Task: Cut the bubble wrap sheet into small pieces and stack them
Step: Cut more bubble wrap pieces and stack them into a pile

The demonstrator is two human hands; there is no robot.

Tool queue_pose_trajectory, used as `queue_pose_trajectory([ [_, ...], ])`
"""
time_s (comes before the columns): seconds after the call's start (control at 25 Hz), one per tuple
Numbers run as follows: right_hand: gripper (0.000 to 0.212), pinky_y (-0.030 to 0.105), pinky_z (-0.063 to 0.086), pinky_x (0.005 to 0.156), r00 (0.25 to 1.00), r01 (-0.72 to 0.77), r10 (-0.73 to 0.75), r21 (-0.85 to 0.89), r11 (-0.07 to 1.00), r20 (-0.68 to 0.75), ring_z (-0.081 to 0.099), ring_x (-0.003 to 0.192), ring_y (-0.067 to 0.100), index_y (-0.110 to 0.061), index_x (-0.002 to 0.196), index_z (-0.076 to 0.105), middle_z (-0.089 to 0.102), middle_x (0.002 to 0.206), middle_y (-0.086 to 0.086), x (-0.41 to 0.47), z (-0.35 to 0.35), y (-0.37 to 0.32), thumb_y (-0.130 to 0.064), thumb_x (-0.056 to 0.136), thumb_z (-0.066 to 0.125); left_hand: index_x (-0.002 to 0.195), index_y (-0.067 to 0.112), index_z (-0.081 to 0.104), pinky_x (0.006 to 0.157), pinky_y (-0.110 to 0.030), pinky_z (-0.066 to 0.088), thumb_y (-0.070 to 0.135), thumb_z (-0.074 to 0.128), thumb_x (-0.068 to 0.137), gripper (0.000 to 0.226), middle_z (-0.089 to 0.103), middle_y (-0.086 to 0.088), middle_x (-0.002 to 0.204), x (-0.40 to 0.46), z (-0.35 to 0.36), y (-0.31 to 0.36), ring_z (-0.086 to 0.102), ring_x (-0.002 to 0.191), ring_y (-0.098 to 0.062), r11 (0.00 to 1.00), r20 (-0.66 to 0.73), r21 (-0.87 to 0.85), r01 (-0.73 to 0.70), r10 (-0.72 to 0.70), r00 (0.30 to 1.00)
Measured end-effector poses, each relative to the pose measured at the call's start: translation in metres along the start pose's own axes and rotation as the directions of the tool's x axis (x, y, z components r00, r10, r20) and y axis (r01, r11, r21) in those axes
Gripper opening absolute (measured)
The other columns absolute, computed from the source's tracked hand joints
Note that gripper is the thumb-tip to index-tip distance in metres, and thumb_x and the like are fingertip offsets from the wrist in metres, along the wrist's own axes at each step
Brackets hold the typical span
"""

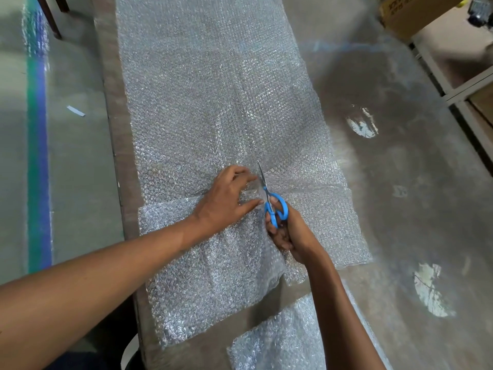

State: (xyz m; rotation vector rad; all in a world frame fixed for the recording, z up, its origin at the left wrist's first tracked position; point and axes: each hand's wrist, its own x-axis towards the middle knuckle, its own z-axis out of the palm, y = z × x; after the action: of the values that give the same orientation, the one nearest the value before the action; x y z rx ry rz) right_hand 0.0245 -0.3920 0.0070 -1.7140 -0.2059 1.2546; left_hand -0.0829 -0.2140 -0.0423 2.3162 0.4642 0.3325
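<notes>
A long bubble wrap sheet [213, 89] lies along the shiny table, running away from me. My right hand [290, 236] grips blue-handled scissors [274, 206] whose blades point away into the sheet along a lengthwise cut. My left hand [226, 198] lies flat on the wrap just left of the blades, fingers spread, pressing it down. The near left part of the sheet [208, 279] is split from the right part [336, 222]. A separate cut piece [280, 340] lies at the near edge under my right forearm.
The table [400, 182] has bare reflective surface to the right of the sheet. A cardboard box [410, 14] and metal shelving [461, 86] stand at the far right. Floor with a green and blue stripe [38, 156] runs along the left.
</notes>
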Motion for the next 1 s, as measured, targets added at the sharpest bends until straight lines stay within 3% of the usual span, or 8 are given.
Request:
queue_pose_trajectory([
  [0.12,0.051,0.023,0.022,0.035,0.999,0.029,-0.029,-0.025,0.999,-0.016,0.027,0.037,0.013,-0.012,0.087,0.062,0.050,0.068,0.006,0.002,-0.001,-0.002,-0.063,0.094,0.062,0.147,0.028,0.055,0.118,-0.031,0.037,0.058,0.058,0.100,0.056,0.044,0.008,0.145,0.002,-0.001,-0.001,0.041,0.138,-0.009,1.000,0.023,0.014,-0.002,0.002,1.000],
  [0.24,0.050,0.024,0.022,0.036,1.000,0.017,-0.018,-0.022,1.000,-0.024,0.026,0.039,0.015,-0.014,0.085,0.063,0.051,0.067,0.006,0.003,-0.003,-0.001,-0.062,0.097,0.059,0.144,0.026,0.058,0.115,-0.025,0.036,0.055,0.054,0.103,0.050,0.046,0.011,0.139,0.002,-0.002,-0.002,0.041,0.132,-0.005,1.000,0.049,-0.008,0.010,-0.010,0.999],
  [0.48,0.048,0.024,0.019,0.034,1.000,-0.014,0.015,0.075,0.997,-0.004,0.027,0.037,0.012,-0.018,0.078,0.063,0.048,0.065,0.006,0.008,-0.001,-0.005,-0.060,0.100,0.055,0.125,0.017,0.063,0.093,-0.023,0.054,0.032,0.062,0.104,0.026,0.057,0.005,0.117,0.024,-0.017,0.003,0.059,0.099,-0.007,0.991,0.044,-0.108,0.077,-0.073,0.996],
  [0.6,0.045,0.022,0.020,0.034,1.000,-0.015,0.016,0.110,0.994,-0.008,0.027,0.037,0.011,-0.015,0.082,0.061,0.046,0.066,0.006,0.008,0.001,-0.006,-0.055,0.103,0.054,0.118,0.018,0.063,0.082,-0.023,0.054,0.032,0.071,0.098,0.025,0.058,0.010,0.100,0.040,-0.020,0.000,0.059,0.086,-0.004,0.986,0.047,-0.100,0.135,-0.131,0.990],
  [0.72,0.046,0.023,0.020,0.035,1.000,0.011,-0.010,0.038,0.999,-0.030,0.027,0.037,0.011,-0.009,0.087,0.061,0.048,0.066,0.006,0.006,0.002,-0.007,-0.053,0.102,0.059,0.109,0.019,0.069,0.075,-0.018,0.048,0.031,0.075,0.096,0.019,0.060,0.009,0.097,0.049,-0.018,-0.002,0.058,0.085,-0.004,0.987,0.056,-0.053,0.151,-0.148,0.987],
  [0.84,0.047,0.023,0.023,0.035,0.999,0.027,-0.027,0.004,1.000,-0.037,0.028,0.038,0.012,-0.007,0.092,0.060,0.050,0.066,0.005,0.004,0.003,-0.008,-0.052,0.104,0.057,0.101,0.019,0.072,0.077,-0.021,0.057,0.026,0.077,0.095,0.012,0.064,0.009,0.095,0.052,-0.020,-0.003,0.060,0.082,-0.002,0.985,0.054,-0.091,0.147,-0.142,0.988],
  [1.0,0.050,0.024,0.019,0.035,0.998,-0.039,0.040,0.040,0.998,-0.044,0.029,0.036,0.014,-0.013,0.081,0.061,0.051,0.065,0.007,0.010,0.006,-0.010,-0.054,0.107,0.048,0.097,0.019,0.071,0.080,-0.024,0.059,0.022,0.076,0.096,0.006,0.065,0.008,0.094,0.052,-0.021,-0.003,0.061,0.083,-0.003,0.988,0.061,-0.097,0.121,-0.116,0.991],
])
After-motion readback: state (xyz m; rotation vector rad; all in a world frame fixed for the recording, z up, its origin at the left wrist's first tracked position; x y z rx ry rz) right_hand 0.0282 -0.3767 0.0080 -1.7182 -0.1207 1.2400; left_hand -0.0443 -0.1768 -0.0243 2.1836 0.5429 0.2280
